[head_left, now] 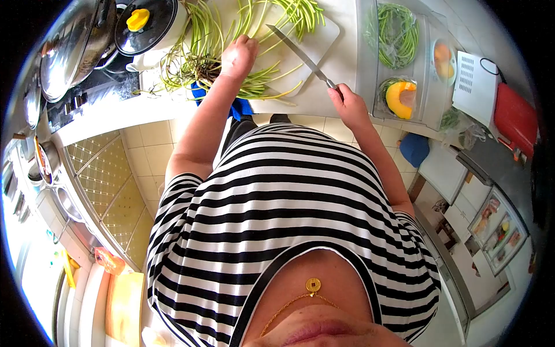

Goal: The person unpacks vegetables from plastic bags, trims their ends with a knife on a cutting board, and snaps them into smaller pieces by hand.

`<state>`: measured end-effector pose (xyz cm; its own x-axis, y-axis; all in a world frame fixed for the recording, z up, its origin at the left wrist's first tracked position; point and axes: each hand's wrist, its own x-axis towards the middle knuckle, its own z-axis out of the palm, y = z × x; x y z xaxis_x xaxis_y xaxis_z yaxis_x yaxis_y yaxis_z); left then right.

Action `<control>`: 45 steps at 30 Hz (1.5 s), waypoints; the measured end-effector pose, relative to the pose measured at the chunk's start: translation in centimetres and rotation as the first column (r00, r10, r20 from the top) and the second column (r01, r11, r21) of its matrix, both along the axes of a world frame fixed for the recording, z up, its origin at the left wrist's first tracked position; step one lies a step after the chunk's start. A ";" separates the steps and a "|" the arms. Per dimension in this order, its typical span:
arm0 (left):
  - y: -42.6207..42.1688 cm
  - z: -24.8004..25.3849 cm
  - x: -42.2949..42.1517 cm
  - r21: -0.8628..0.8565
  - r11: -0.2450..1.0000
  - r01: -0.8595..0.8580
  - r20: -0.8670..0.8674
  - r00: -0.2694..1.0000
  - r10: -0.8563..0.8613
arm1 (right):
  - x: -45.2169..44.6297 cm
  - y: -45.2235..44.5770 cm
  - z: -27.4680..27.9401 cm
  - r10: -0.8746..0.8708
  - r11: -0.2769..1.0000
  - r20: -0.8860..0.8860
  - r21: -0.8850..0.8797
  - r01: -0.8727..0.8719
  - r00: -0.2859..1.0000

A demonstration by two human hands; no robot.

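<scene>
Long, thin green vegetable stems (202, 34) lie in a loose heap across the white counter and a white cutting board (328, 43), with darker, tangled ends near the front edge. My left hand (240, 56) rests among them, its fingers curled closed around some stems. My right hand (350, 107) grips the handle of a kitchen knife (298, 52) to the right of the heap. The blade points away and to the left over the board, apart from my left hand. Some stems (300, 14) lie beyond the blade tip.
A lidded pot (147, 26) and a stove (87, 95) are at the left. On the right, a clear tray (425, 92) holds bagged green beans (398, 34), a cut pumpkin piece (401, 99) and a bowl of eggs (444, 61). Blue cloth (240, 109) hangs at the counter's front edge.
</scene>
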<state>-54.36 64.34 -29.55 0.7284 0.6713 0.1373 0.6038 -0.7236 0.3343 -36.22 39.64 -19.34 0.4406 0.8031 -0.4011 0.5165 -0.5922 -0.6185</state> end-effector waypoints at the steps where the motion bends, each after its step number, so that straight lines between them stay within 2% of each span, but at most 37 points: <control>1: -0.3 0.3 0.0 0.000 1.000 0.001 0.001 1.000 -0.001 | 0.1 0.0 -0.1 -0.001 1.000 0.001 0.000 0.001 1.000; 3: -1.3 1.2 -0.3 0.025 0.999 0.042 0.136 0.990 -0.045 | 0.2 -0.2 -0.4 -0.017 1.000 0.024 -0.001 0.017 1.000; 4: -1.7 1.3 -0.5 0.024 0.999 0.042 0.135 0.990 -0.045 | 0.2 -0.3 -0.3 -0.016 1.000 0.023 -0.002 0.017 1.000; 6: -2.6 1.2 -1.1 0.047 0.990 0.133 0.020 0.991 -0.134 | 0.3 -0.5 -0.1 -0.070 0.998 0.007 0.008 0.070 0.998; 9: -2.9 1.4 -1.9 0.041 0.976 0.213 -0.015 0.977 -0.213 | 0.4 -0.8 0.1 -0.080 0.997 -0.011 0.000 0.080 0.997; 11: -3.4 2.3 -2.7 0.022 0.970 0.243 0.007 0.970 -0.243 | 0.6 -1.1 0.4 -0.075 0.997 -0.004 -0.004 0.075 0.997; 14: -3.7 3.8 -4.1 0.047 0.916 0.398 -0.012 0.917 -0.398 | 0.7 -1.1 0.4 -0.060 0.998 0.006 -0.005 0.060 0.998; 18: -3.5 4.1 -5.9 0.088 0.891 0.446 0.007 0.894 -0.449 | 0.4 -0.7 0.6 -0.031 1.000 0.028 -0.002 0.031 0.999; 21: -3.3 4.9 -5.9 0.014 0.901 0.433 0.087 0.897 -0.433 | 0.4 -0.4 0.3 0.002 1.000 0.064 -0.004 -0.002 0.998; 23: -2.9 4.8 -5.0 -0.105 0.928 0.357 -0.110 0.924 -0.367 | 0.5 -0.3 -0.4 0.008 1.000 0.065 0.010 -0.009 0.998; 24: -2.9 4.2 -4.5 -0.105 0.929 0.354 -0.109 0.925 -0.365 | 0.5 -0.3 -0.6 0.014 1.000 0.065 0.023 -0.016 0.998; 26: -2.7 2.7 -2.8 -0.094 0.988 0.123 -0.070 0.989 -0.129 | 0.4 -0.2 -0.6 0.011 1.000 0.068 0.005 -0.011 0.998; 30: -1.7 1.2 0.1 -0.065 0.998 0.010 0.008 1.000 -0.010 | 0.2 -0.2 -0.6 -0.001 1.000 0.059 0.002 0.001 0.998; 33: -1.0 -0.2 1.2 -0.057 0.998 -0.032 -0.062 0.998 0.028 | 0.2 -0.2 -0.4 0.003 1.000 0.070 0.003 -0.003 0.998; 37: -0.8 0.3 0.8 -0.001 1.000 0.007 -0.060 0.998 -0.007 | 0.2 -0.3 0.2 -0.052 0.998 0.051 0.026 0.051 0.997; 39: -1.1 -0.5 0.2 0.035 0.999 0.008 0.144 0.989 -0.013 | 0.5 -0.7 0.2 -0.084 0.996 0.031 0.022 0.083 0.996; 45: -1.5 0.0 -0.1 -0.036 0.999 -0.010 0.100 0.995 0.013 | 1.4 -1.2 0.4 -0.004 1.000 0.085 0.019 0.002 0.996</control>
<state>-54.50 62.79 -29.60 0.7043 0.6853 0.1852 0.5741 -0.7034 0.4191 -34.84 38.48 -18.98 0.4748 0.8089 -0.3467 0.5660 -0.5823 -0.5835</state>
